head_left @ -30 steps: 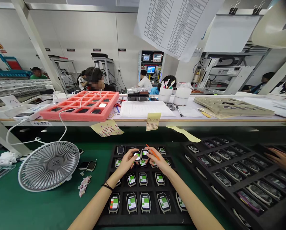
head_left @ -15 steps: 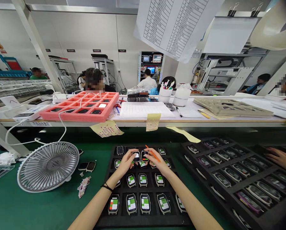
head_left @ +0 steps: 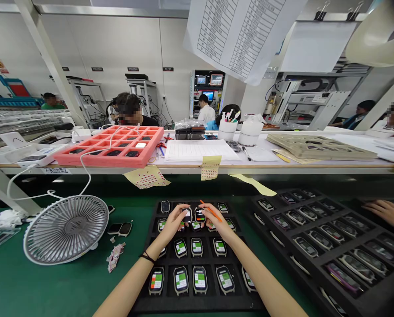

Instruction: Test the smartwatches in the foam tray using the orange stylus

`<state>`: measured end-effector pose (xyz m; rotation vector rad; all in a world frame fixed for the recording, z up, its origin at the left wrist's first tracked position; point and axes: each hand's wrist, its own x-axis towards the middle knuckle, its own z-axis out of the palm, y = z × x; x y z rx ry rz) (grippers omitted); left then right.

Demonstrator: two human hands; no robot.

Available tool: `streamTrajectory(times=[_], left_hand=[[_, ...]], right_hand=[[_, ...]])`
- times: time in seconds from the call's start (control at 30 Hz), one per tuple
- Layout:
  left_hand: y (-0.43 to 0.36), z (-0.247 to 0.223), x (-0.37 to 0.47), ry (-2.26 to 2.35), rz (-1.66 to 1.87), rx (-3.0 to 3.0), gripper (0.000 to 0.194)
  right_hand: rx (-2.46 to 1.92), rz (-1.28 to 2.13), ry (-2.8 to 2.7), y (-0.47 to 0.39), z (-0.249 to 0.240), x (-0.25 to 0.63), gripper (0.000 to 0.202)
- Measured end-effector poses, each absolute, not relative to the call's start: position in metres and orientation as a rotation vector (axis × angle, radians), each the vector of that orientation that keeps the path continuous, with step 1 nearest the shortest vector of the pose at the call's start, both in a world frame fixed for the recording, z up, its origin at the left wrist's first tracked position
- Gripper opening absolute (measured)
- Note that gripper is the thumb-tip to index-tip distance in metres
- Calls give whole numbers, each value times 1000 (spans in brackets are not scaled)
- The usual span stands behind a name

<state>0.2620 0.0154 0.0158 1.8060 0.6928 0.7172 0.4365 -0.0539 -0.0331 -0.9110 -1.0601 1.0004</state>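
My left hand (head_left: 174, 222) is closed on a smartwatch case (head_left: 187, 215) with a lit white-and-dark screen. A second smartwatch case (head_left: 200, 215), its screen showing orange and green at the bottom, is gripped by my right hand (head_left: 217, 222). An orange stick, like a pen (head_left: 211, 210), also rests between the right fingers. Both watches are side by side over a black foam tray (head_left: 192, 304). In its pockets lie several strapless watches, such as one (head_left: 200, 280) with a green and white screen; one at front left (head_left: 156, 281) shows some red.
Left of the tray stand a grey fan (head_left: 66, 230) and two dark watches (head_left: 120, 229). More black trays of watches (head_left: 321, 237) are at right, with another person's hand (head_left: 388, 212) beyond. A shelf edge (head_left: 180, 170) carries a pink foam tray (head_left: 144, 162) and papers.
Both hands stay nearly in place, still holding the watches. The right watch's screen now shows a clearer orange and green strip. At far right the other person's hand has shifted slightly.
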Motion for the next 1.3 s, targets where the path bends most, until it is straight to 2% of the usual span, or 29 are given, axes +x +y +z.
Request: streamTrajectory(times=[0.57,0.9,1.3], left_hand=[[27,4,261,682,736,1798,49],[21,11,263,648,735,1775,55],[20,11,264,651,725,1795,55]], right_hand=[[-815,1037,-1076,-54,-34,437,36],[-780,982,-1121,-52,-38,435,45],[-871,982,-1061,-59,-29,437,36]])
